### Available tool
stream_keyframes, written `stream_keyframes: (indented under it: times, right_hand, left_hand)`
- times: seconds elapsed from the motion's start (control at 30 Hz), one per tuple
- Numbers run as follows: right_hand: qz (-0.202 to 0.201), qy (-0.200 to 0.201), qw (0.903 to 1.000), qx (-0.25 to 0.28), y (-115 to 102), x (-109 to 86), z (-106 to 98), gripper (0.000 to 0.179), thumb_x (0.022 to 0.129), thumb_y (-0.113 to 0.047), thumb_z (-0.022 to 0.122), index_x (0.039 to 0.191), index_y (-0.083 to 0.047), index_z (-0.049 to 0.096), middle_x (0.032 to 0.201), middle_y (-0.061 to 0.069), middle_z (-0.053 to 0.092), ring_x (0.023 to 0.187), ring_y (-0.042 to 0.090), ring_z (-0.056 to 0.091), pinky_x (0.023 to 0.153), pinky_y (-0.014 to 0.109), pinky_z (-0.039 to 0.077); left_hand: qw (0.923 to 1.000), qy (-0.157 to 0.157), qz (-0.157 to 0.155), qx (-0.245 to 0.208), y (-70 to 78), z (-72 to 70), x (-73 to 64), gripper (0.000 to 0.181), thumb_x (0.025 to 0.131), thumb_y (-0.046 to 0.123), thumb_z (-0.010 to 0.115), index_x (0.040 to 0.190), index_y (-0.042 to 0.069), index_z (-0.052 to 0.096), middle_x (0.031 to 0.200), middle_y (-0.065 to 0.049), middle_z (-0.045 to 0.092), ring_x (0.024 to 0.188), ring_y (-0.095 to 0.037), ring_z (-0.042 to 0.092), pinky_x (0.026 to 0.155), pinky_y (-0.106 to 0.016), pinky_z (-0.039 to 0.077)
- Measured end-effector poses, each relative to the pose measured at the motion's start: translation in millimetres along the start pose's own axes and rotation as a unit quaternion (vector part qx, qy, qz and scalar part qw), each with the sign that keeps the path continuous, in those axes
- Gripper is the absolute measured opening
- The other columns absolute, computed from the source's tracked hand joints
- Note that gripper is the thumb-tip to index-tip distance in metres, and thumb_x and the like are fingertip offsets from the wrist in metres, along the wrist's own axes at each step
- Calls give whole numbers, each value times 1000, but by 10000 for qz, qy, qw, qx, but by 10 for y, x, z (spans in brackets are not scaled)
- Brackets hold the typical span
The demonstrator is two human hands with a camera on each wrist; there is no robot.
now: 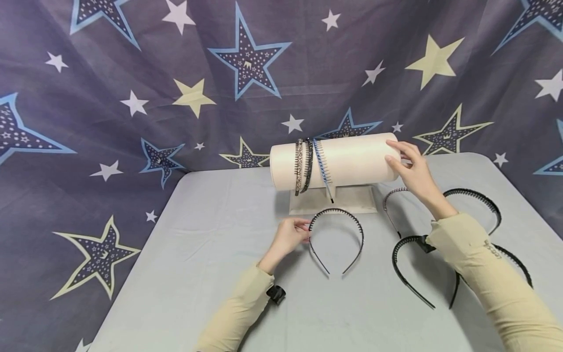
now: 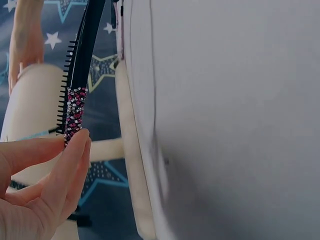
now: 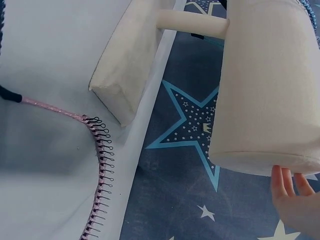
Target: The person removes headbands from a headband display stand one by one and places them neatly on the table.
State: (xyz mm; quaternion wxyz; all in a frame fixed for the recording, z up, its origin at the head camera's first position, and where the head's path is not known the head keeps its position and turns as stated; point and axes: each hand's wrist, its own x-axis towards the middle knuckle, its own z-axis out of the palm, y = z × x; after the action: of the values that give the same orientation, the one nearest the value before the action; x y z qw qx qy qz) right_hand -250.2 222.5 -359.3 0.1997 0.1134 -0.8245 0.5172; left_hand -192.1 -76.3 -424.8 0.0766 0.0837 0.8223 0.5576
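In the head view my left hand (image 1: 288,238) pinches the side of a black toothed headband (image 1: 361,230), its two ends pointing down toward the table. Pink and white stones (image 2: 75,107) cover part of this band by the fingertips in the left wrist view. My right hand (image 1: 413,168) touches the right end of a cream padded roll (image 1: 356,156) on a stand; its fingers are fairly straight against that end. Around the roll's left half sit a silvery beaded headband (image 1: 298,166), a black one (image 1: 309,166) and a tilted blue one (image 1: 323,164).
Beneath the roll is a flat stand base (image 1: 356,200). On the right of the grey-covered table (image 1: 211,220) lie several headbands, including a pink one (image 3: 98,165), a black one (image 1: 400,271) and another black one (image 1: 479,195) partly behind my right arm. A star-patterned cloth (image 1: 264,117) hangs behind.
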Motion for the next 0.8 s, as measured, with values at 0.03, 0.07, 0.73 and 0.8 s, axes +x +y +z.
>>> stream_keyframes:
  times: [0.03,0.07,0.73,0.8]
  right_hand:
    - [-5,-2,10000,8,-1,-1,0,41,89,-19,52,127,-6,47,125,15,36,96,7,42,75,7,39]
    - [-5,-2,10000,7,-4,-2,0,41,89,-19,52,127,-6,47,125,15,36,96,6,42,75,7,39]
    - [1,19,9998,174,-263,-63,-5,38,89,-8,51,124,4,45,122,21,36,92,1,41,74,4,38]
    - [13,31,9999,128,-313,-77,-3,38,88,-7,51,124,5,45,121,20,37,91,1,41,73,3,38]
  left_hand:
    - [10000,-7,-23,-13,5,27,9,30,72,-14,58,102,-13,59,79,-22,61,60,-20,62,55,-26,56]
    - [10000,-23,-53,-36,13,54,17,30,72,-14,58,102,-12,59,80,-21,61,60,-20,62,55,-26,56]
    - [9973,-210,-597,-373,66,413,127,26,71,-15,59,97,-12,58,76,-18,59,54,-25,62,54,-30,56]
    - [9971,-212,-620,-378,63,421,139,26,71,-15,59,97,-12,58,75,-18,59,57,-30,62,54,-30,56]
